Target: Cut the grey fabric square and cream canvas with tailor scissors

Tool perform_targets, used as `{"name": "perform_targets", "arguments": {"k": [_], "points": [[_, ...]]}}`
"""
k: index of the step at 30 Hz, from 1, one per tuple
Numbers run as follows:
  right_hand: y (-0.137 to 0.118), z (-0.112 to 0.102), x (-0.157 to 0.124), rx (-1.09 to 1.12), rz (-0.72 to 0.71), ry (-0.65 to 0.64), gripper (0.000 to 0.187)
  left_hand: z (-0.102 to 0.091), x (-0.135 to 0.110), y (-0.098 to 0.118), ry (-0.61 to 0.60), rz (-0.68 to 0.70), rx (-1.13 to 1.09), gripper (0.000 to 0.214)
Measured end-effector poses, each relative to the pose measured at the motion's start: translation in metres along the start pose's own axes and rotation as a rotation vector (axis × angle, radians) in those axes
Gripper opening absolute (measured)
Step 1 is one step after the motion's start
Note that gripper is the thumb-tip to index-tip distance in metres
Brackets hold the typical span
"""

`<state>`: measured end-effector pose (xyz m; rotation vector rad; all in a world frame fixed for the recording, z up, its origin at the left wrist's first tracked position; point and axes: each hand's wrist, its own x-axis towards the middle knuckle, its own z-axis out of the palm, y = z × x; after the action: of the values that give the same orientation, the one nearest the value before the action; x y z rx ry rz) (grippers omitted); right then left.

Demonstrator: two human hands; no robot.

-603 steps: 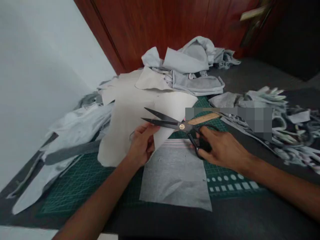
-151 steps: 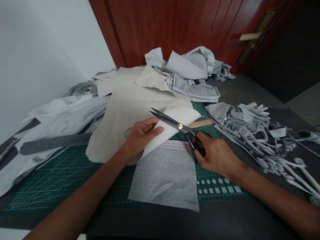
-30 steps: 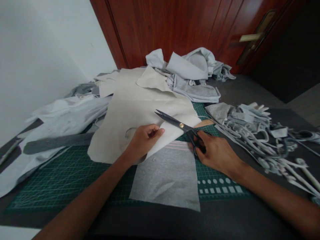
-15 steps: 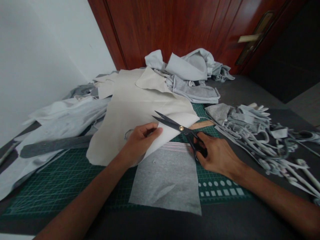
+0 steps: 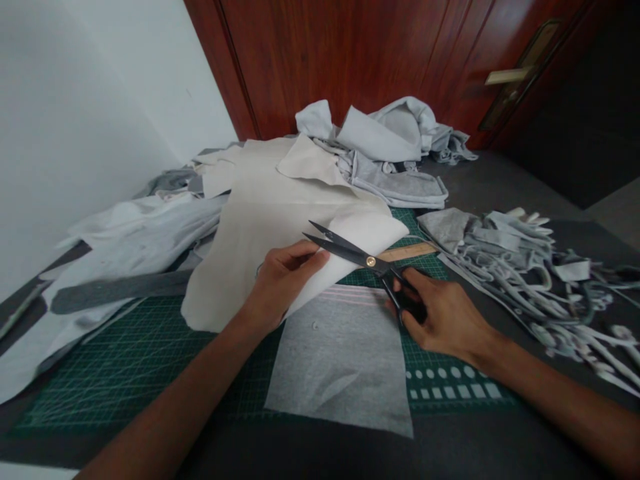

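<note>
Black scissors (image 5: 357, 255) with a brass-coloured pivot are held by their handles in my right hand (image 5: 445, 313). Their blades stand apart over a cream fabric piece (image 5: 270, 213), tips pointing left. My left hand (image 5: 283, 283) pinches the folded edge of that fabric between thumb and fingers, just below the blade tips. The fabric's near right part is turned over, showing a whiter side. Below it lies a grey fabric piece (image 5: 345, 367) with pale pink lines along its top edge. A wooden ruler (image 5: 407, 253) lies partly under the fabric by the scissors.
A green cutting mat (image 5: 135, 360) lies beneath on the dark table. White and grey garments (image 5: 140, 233) are heaped at the left, folded grey cloth (image 5: 390, 140) at the back. Fabric strips and scraps (image 5: 520, 267) pile up on the right. A red-brown door (image 5: 350, 53) stands behind.
The view has shifted slightly, so most things sit a little further right. The scissors remain apart near my left hand, and the folded fabric corner has moved slightly up and right.
</note>
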<state>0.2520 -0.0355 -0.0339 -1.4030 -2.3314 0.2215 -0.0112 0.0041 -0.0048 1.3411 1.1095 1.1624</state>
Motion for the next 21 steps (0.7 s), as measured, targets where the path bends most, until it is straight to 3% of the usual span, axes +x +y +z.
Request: {"name": "perform_targets", "arguments": {"k": [13, 21], "points": [[-0.007, -0.011, 0.000, -0.172, 0.045, -0.050, 0.018, -0.007, 0.008, -0.015, -0.037, 0.222, 0.161, 0.012], [-0.005, -0.013, 0.003, -0.182, 0.030, -0.102, 0.016, -0.007, 0.008, -0.020, -0.024, 0.139, 0.106, 0.015]]}}
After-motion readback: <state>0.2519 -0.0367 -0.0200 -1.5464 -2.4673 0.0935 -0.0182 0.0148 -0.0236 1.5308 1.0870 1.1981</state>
